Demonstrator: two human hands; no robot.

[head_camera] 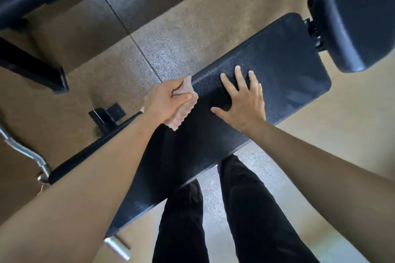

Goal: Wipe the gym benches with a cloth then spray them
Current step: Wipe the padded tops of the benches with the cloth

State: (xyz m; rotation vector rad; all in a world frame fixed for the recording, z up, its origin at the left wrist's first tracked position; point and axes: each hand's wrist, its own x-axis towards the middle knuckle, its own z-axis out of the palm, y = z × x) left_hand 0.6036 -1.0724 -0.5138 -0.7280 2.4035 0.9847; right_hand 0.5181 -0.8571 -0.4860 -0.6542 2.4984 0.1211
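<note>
At the bench's (pixel 277 66) far edge our left hand (pixel 165 102) grips the cloth (pixel 183 111); our right hand (pixel 243 100) lies spread flat on it.

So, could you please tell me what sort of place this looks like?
Most likely a gym: a black padded bench with a second hinged pad at its end, a bent chrome curl bar lying at the left, and speckled rubber flooring.

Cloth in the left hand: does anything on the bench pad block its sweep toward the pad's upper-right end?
Yes: the right hand lies spread flat on the black textured bench pad, right beside the pale bunched cloth gripped by the left hand. Nothing else visible.
</note>
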